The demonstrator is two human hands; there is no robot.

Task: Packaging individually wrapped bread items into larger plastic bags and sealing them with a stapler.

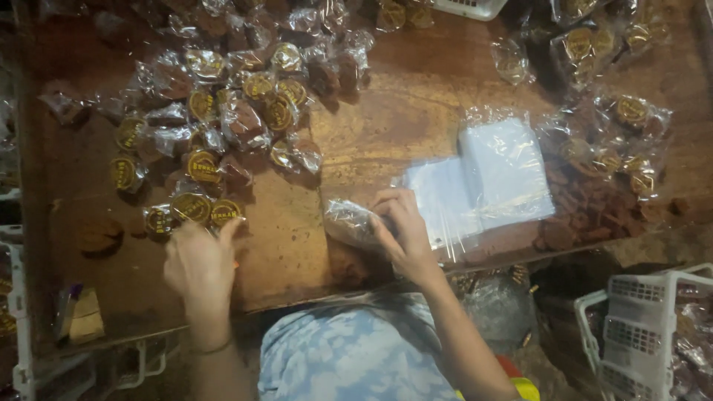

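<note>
My left hand [199, 261] rests on the brown wooden table [386, 111], fingers touching a wrapped brown cookie with a round gold label [224, 212] at the near edge of a pile of such packets [223, 111]. My right hand [401, 230] grips a crinkled clear plastic bag [349, 221] holding something brown. Beside it lies a stack of flat empty clear bags [490, 182].
Loose unwrapped brown cookies [587, 212] lie right of the bag stack, with more labelled packets [624, 141] behind them. A white plastic basket [646, 327] stands at lower right. A single cookie [99, 235] lies at the left, and a small carton [83, 315] sits near the table's front corner.
</note>
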